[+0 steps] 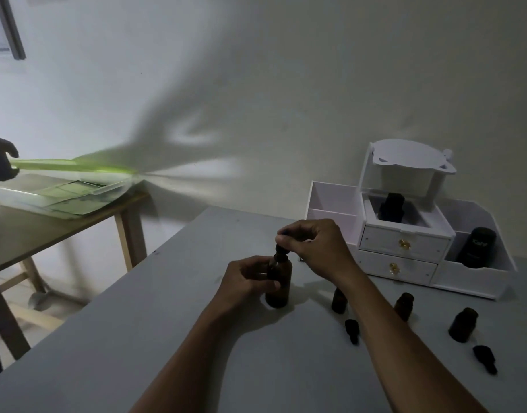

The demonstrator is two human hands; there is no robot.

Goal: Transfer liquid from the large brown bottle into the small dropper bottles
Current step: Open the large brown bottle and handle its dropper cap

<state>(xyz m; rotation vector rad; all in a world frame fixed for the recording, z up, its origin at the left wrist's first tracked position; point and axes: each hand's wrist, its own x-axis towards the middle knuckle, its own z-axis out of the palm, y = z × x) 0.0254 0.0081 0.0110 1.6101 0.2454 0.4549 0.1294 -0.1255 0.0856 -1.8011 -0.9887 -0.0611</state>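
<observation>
Dim and grey throughout. The brightest patch fans across the wall (196, 171) up and left of the fingers (286, 239), with a broad soft shadow above it. Faint shadows fall on the tabletop (137, 338) just right of the fingers. The large brown bottle (278, 290) beneath them reads almost black. Far to their left a green strip (77, 166) is motion-smeared. Lines bow near the edges.

White drawer organizer (384, 240); perhaps green sheets (74, 198).

The large brown bottle (278, 289) stands upright (dropper (279, 249) at its neck), three small dropper bottles (463, 324) standing nearby.
</observation>
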